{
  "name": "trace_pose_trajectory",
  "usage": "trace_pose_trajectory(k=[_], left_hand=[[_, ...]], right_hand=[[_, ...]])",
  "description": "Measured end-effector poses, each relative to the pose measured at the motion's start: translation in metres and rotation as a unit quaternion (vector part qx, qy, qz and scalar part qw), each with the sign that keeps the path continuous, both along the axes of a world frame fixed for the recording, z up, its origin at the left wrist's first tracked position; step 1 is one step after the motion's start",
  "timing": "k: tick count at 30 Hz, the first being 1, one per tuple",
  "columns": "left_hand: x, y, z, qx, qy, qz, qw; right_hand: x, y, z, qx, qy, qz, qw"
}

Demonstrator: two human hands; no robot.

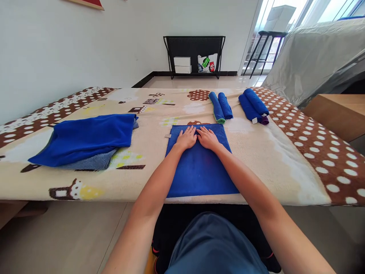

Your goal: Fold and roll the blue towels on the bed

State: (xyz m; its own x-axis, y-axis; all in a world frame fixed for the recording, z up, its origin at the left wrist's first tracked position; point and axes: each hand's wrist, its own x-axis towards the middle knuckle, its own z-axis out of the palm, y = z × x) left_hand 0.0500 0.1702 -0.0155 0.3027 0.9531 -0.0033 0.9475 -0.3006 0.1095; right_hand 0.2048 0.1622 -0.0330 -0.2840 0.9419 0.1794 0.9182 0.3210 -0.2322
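A blue towel (199,171) lies spread flat on the blanket-covered surface in front of me, a small white tag at its left edge. Both my left hand (187,138) and my right hand (207,137) rest palm down near its far edge, fingers stretched out and the two hands almost touching. Behind the towel, to the right, are two rolled towels (217,107) side by side. Farther right lies another pair of rolled blue towels (253,103), with white tags and a purple end showing. On the left is a loose pile of blue and grey towels (91,139).
The patterned blanket (285,163) has a brown polka-dot border. Against the far wall stands a black rack (194,45) with white boxes (182,65) and a printed bag (207,63). A black stool (265,49), a plastic-covered piece (319,57) and a wooden box (336,114) are at the right.
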Motion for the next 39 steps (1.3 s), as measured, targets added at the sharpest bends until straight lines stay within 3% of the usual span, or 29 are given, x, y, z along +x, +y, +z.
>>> trace_pose_trajectory(k=[3, 9, 13, 18, 21, 25, 29, 32, 39], left_hand=[[-0.007, -0.002, -0.006, 0.001, -0.003, 0.005, 1.000], [-0.057, -0.004, -0.002, 0.010, 0.004, 0.053, 0.999], [-0.053, -0.021, 0.005, 0.029, 0.018, 0.043, 0.999], [-0.018, -0.064, 0.008, 0.025, 0.021, -0.048, 0.998], [-0.012, -0.097, 0.005, 0.024, 0.022, -0.084, 0.996], [-0.029, -0.146, -0.003, 0.068, 0.009, -0.127, 0.990], [-0.052, -0.189, -0.009, 0.118, -0.005, -0.169, 0.979], [-0.052, -0.214, -0.012, 0.151, -0.008, -0.192, 0.970], [-0.009, -0.238, -0.022, 0.196, -0.044, -0.200, 0.959]], right_hand=[[0.007, -0.005, -0.004, -0.009, 0.001, -0.017, 1.000], [0.055, -0.012, 0.000, -0.021, -0.008, -0.075, 0.997], [0.047, -0.026, 0.006, -0.020, -0.020, -0.055, 0.998], [0.006, -0.063, 0.006, -0.021, -0.032, 0.028, 0.999], [-0.002, -0.094, 0.005, -0.022, -0.036, 0.055, 0.998], [0.017, -0.139, 0.002, 0.000, -0.019, 0.099, 0.995], [0.045, -0.184, 0.001, 0.042, 0.018, 0.192, 0.980], [0.053, -0.211, 0.000, 0.082, 0.030, 0.247, 0.965], [0.028, -0.240, -0.010, 0.150, 0.012, 0.165, 0.975]])
